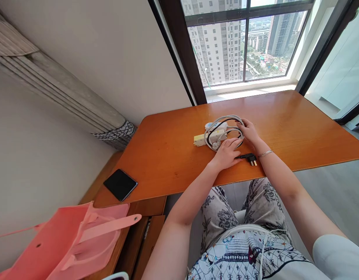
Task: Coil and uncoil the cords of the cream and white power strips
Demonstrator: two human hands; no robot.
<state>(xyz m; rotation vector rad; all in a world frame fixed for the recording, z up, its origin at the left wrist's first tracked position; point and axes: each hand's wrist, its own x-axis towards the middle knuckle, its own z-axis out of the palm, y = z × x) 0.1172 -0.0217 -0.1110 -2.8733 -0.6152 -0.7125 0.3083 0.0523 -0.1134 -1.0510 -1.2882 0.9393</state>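
Observation:
A loose coil of white and black power cables (206,139) lies on the wooden table in front of me. My right hand (249,132) grips the coil's right edge with bent fingers. On its near side, my left hand (227,154) closes over the cables, close to a black plug (251,158) with metal prongs. The coil overlaps a pale yellow power strip (200,140) and a white power strip with a bluish face (222,126). A white plug (216,146) shows inside the near edge. My fingers partly hide the cables.
The orange-brown table (162,155) ends just before my lap. A black tablet or phone (120,184) lies at its left corner. Below that is an open pink bag (65,237) with a strap. A window (246,50) stands behind the table.

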